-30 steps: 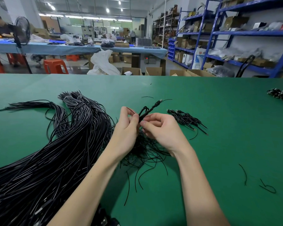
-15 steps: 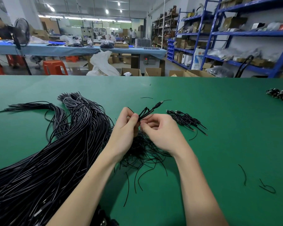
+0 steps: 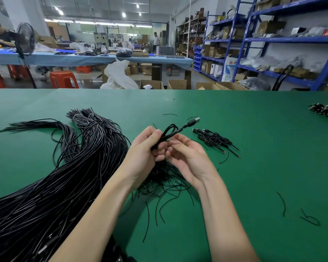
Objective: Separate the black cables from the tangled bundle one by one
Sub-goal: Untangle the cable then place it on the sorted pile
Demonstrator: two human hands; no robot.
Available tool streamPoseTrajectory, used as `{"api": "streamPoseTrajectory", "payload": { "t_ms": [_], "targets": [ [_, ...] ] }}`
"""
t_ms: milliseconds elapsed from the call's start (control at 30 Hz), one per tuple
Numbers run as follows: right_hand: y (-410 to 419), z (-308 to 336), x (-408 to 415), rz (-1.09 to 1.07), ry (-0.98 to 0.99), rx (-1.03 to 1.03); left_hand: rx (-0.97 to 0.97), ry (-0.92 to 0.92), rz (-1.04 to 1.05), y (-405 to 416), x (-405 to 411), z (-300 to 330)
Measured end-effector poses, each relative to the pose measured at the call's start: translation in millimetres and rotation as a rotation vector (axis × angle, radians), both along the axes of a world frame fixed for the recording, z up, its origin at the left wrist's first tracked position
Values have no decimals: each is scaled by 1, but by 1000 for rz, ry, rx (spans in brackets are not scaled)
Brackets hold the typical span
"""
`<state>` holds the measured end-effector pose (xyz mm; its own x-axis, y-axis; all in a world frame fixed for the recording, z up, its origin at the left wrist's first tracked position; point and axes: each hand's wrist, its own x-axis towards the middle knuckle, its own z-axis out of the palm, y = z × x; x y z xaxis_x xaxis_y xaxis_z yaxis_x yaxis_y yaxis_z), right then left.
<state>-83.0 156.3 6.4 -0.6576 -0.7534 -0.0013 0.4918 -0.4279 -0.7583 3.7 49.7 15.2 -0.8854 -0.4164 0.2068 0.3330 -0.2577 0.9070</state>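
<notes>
A short black cable point(image 3: 173, 130) with a plug at its far end juts up and to the right from between my hands. My left hand point(image 3: 143, 153) grips its looped part with curled fingers. My right hand point(image 3: 187, 157) sits close beside it, fingers curled toward the cable's lower end. Beneath both hands lies a tangled bundle point(image 3: 165, 178) of thin black cables on the green table point(image 3: 254, 148). A small pile of separated cables point(image 3: 214, 138) lies just to the right of my hands.
A large mass of long black cables point(image 3: 55, 182) sprawls over the table's left side. Loose cable scraps point(image 3: 309, 218) lie at the right front, and another black-and-white bundle point(image 3: 326, 110) sits at the far right edge. Shelves and workbenches stand beyond the table.
The held cable has been raised a little out of the tangle, its loop now standing higher above my left hand. My right fingers have slid lower along it.
</notes>
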Motion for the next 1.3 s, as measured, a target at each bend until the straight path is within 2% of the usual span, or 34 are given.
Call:
{"api": "streamPoseTrajectory", "payload": {
  "t_ms": [133, 233, 333, 433, 567, 633, 700, 800, 900, 1000, 1100, 1300],
  "targets": [
    [8, 0, -3, 117, -68, 22, -52, -41, -171, -7, 8, 2],
    [20, -2, -9, 205, -5, 73, -42, -103, -358, -15, 18, 3],
    [30, -2, -13, 340, 262, 74, -116, -163, -569, -20, 29, 8],
    [36, 0, -11, 413, 489, 163, -370, -242, -656, -24, 38, 14],
    [37, 12, -11, 348, 790, 447, -818, -436, -504, -26, 38, 21],
    [30, 17, -9, 183, 960, 574, -1028, -488, -345, -25, 35, 24],
    [22, 18, -6, -39, 1110, 629, -1130, -512, -154, -23, 31, 26],
    [12, 15, -3, -310, 1176, 557, -1143, -434, 125, -19, 28, 25],
    [5, 12, 0, -441, 1260, 512, -1100, -386, 276, -18, 23, 22],
    [3, 10, 2, -469, 1267, 485, -1076, -343, 388, -19, 20, 18],
    [3, 9, 0, -495, 1165, 455, -1064, -271, 516, -15, 16, 14],
    [10, 14, -4, -400, 1064, 508, -1194, -160, 666, -9, 11, 7]
  ]
}}
